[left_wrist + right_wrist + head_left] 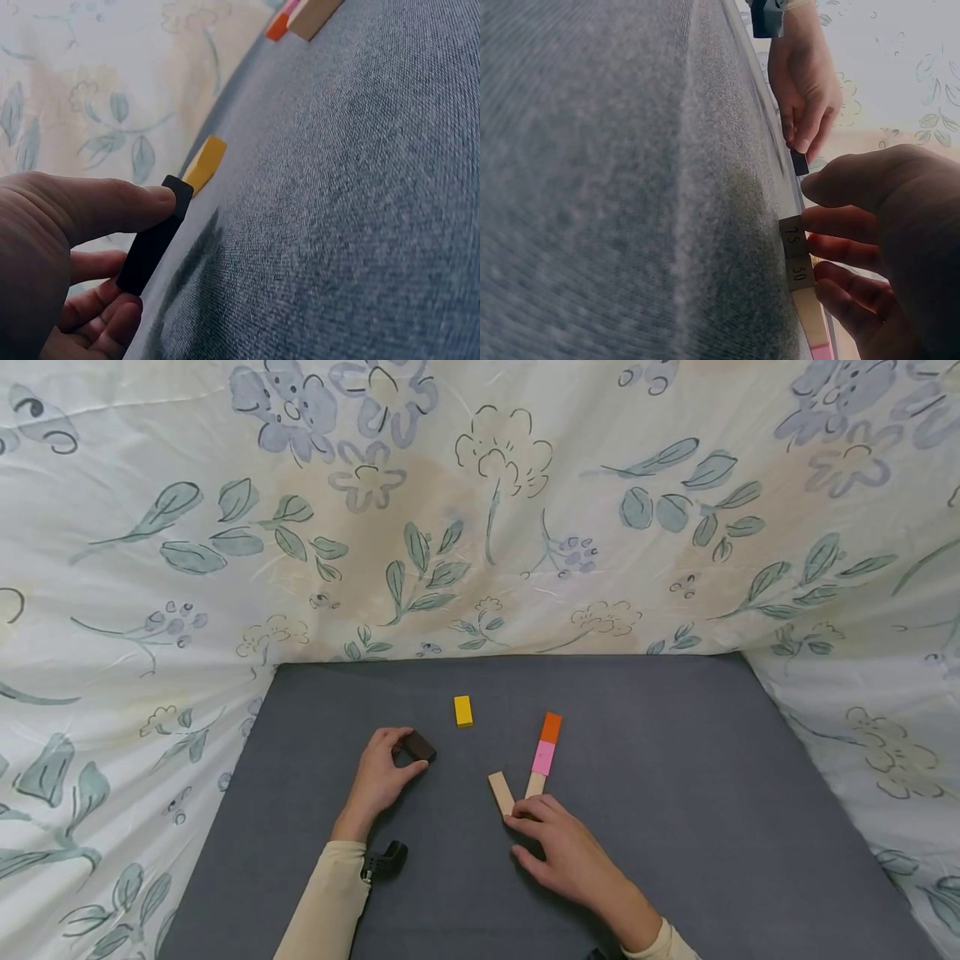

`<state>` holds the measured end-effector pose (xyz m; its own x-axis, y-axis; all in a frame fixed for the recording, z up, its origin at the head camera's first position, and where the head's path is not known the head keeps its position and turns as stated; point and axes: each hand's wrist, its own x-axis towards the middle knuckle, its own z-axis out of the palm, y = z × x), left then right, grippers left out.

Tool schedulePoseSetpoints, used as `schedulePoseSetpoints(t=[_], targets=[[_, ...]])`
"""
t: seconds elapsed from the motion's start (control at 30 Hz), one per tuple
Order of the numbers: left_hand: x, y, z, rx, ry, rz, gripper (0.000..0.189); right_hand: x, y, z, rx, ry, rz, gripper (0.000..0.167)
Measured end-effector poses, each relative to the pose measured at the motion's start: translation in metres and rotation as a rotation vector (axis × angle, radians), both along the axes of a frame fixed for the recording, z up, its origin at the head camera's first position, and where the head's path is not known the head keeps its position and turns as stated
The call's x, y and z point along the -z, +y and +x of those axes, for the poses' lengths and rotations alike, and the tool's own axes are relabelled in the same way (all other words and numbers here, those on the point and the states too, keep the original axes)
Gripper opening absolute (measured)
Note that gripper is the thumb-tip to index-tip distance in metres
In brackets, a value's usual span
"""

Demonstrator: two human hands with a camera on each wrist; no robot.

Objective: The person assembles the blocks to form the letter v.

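Observation:
In the head view my left hand [378,778] pinches a dark brown block [420,746] between thumb and fingers, at the left of the grey surface. The left wrist view shows that block [154,244] tilted, with the thumb on its near end. My right hand [567,850] touches the near ends of two plain wooden blocks with its fingertips, the thumb held apart. One wooden block [500,792] slants left; the other [535,784] lines up with a pink block [543,757] and an orange block [551,727]. The right wrist view shows block ends marked 75 [793,237] and 50 [800,272].
A yellow block [463,711] lies near the back of the grey cloth-covered surface [675,777], between the dark block and the orange one. Floral fabric [495,527] hangs behind and at both sides.

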<state>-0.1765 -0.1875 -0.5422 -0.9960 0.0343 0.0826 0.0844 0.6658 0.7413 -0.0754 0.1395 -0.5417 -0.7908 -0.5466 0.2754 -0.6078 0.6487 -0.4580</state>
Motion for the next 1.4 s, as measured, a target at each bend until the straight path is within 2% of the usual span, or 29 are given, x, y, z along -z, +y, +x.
schedulePoseSetpoints(t=[0.3, 1.13, 1.4], targets=[[-0.004, 0.007, -0.001, 0.022, -0.004, 0.007, 0.063, 0.000, 0.001, -0.001, 0.007, -0.012, 0.000, 0.041], [-0.007, 0.033, -0.003, 0.087, -0.019, 0.043, 0.062, 0.003, 0.000, 0.000, -0.007, 0.044, -0.035, 0.040], [-0.008, 0.039, -0.001, 0.116, -0.006, 0.050, 0.060, 0.002, 0.000, 0.000, 0.007, 0.014, -0.013, 0.040]])
